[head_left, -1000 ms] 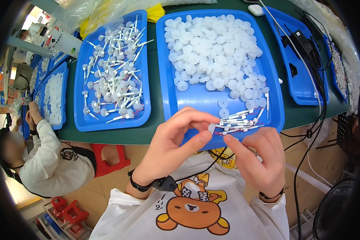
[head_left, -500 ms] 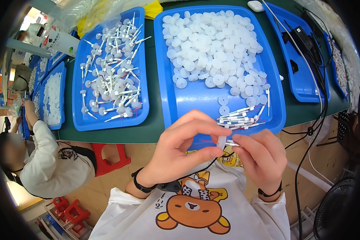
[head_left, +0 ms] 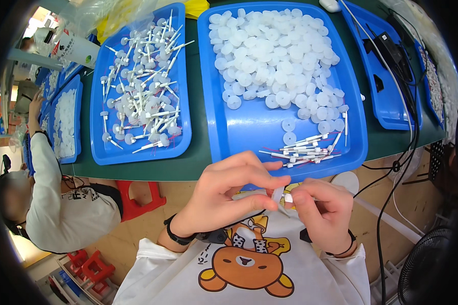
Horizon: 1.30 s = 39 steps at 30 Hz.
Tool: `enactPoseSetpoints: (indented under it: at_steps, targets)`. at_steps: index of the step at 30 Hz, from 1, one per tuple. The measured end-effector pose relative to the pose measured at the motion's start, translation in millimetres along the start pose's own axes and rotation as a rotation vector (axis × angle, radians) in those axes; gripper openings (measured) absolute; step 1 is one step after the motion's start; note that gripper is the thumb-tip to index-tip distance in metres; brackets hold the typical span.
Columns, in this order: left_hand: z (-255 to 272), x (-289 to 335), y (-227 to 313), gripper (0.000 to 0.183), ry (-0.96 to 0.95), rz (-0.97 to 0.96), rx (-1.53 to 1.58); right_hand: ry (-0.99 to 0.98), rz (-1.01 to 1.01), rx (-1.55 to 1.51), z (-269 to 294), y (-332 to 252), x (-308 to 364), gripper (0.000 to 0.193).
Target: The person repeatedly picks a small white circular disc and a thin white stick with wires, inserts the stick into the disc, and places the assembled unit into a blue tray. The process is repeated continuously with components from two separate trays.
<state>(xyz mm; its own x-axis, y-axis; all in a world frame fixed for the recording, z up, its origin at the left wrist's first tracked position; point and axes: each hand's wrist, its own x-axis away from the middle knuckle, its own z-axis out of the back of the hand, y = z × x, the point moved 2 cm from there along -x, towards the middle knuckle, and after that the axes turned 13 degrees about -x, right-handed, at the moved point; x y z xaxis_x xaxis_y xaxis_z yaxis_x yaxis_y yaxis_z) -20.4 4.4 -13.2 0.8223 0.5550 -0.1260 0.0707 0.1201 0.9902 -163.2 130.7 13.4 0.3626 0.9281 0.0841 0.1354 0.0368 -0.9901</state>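
Note:
Between the thumb and fingers of my left hand (head_left: 229,190) is a translucent white plastic disc (head_left: 277,195), held on edge just in front of my shirt. My right hand (head_left: 323,206) pinches a thin white stick with a small white block end (head_left: 288,197), its end up against the disc's middle. Fingers hide most of the stick. Just beyond both hands, a blue tray (head_left: 223,145) bears a big heap of similar discs (head_left: 275,56) and a small pile of white sticks with red wires (head_left: 310,151) at its near right.
To the left, another blue tray (head_left: 101,156) has many sticks with discs fitted on them (head_left: 147,91). At right, a blue tray (head_left: 387,119) holds a black power adapter (head_left: 389,51) and cables. A co-worker (head_left: 61,203) sits at left near a red stool (head_left: 142,201). A black fan (head_left: 427,264) stands lower right.
Both hands have moved slightly down toward my shirt. My right hand has turned, its fingers curling further in, and the white block end now shows beside the disc.

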Motion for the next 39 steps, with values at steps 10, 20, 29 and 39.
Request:
enactPoseSetpoints:
  at_steps: [10, 20, 29, 39]
  targets:
    - [12.6, 9.4, 8.7, 0.03, 0.036, 0.002, -0.299, 0.0, -0.271, -0.112, -15.1, 3.2, -2.6, 0.013]
    - [94.3, 52.8, 26.2, 0.027, 0.764, 0.134, -0.558, 0.23, 0.151, 0.428, 3.6, -0.8, -29.2, 0.005]
    - [85.7, 31.5, 27.9, 0.031, 0.88, 0.049, -1.435, -0.082, 0.218, 0.91, 3.7, 1.3, -45.2, 0.015]
    - [13.8, -31.7, -5.7, 0.03, 0.425, -0.039, -1.258, -0.255, 0.222, 1.046, -2.3, 0.6, -57.6, 0.014]
